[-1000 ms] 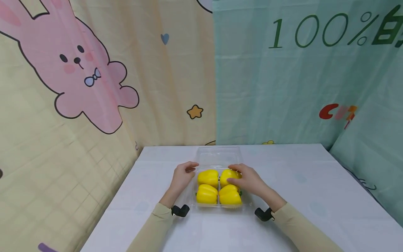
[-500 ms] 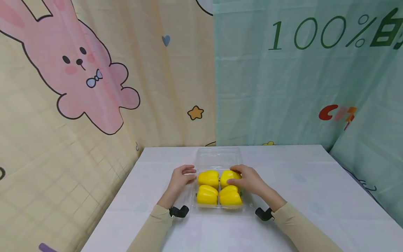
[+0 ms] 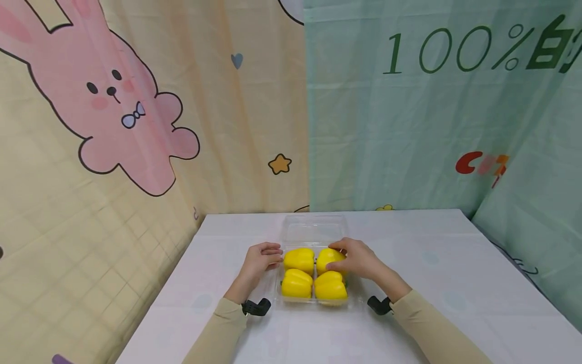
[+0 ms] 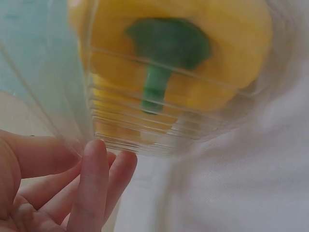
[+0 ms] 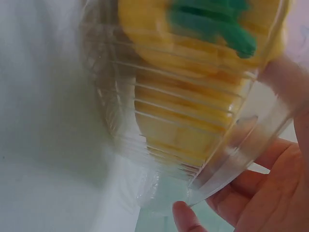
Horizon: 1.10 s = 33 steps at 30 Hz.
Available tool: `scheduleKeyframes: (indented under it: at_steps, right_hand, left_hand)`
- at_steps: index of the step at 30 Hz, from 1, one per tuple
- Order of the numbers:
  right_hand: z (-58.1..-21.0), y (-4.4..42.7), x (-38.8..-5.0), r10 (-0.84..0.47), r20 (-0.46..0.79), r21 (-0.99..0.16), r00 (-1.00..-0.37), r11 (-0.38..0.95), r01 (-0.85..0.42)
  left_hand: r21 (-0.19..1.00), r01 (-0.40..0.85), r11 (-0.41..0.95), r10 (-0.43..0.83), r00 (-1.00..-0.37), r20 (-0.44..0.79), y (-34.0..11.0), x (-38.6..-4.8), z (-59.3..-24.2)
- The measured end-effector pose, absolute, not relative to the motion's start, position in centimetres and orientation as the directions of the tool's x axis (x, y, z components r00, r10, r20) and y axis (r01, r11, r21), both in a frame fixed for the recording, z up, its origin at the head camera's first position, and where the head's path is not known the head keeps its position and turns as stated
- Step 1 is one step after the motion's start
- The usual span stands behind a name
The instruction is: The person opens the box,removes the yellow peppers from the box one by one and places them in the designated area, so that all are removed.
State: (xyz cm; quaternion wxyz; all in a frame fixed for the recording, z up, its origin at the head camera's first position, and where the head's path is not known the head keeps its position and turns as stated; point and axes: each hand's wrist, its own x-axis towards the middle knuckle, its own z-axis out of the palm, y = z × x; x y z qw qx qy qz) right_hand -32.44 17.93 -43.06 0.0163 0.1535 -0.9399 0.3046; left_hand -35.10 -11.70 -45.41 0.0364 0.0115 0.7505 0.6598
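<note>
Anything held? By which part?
Right hand appears to hold the back-right yellow pepper, around its right end. Left hand shows no evident hold.

Soft light, faint shadows, blurry wrist views

I have a white-covered table before me, faintly marked with pale round spots. A clear plastic container rests directly on it, its lid opened away from me toward the far edge.
</note>
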Motion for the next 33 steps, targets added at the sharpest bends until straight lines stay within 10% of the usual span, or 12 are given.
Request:
scheduleKeyframes:
  at_steps: [33]
  right_hand:
    - [-43.5,16.1,-31.8,-0.195,0.218,-0.416,-0.956,0.867,-0.272]
  left_hand:
    - [0.979,-0.009,0.206,0.044,-0.999,-0.018,-11.4,-34.6,-45.3]
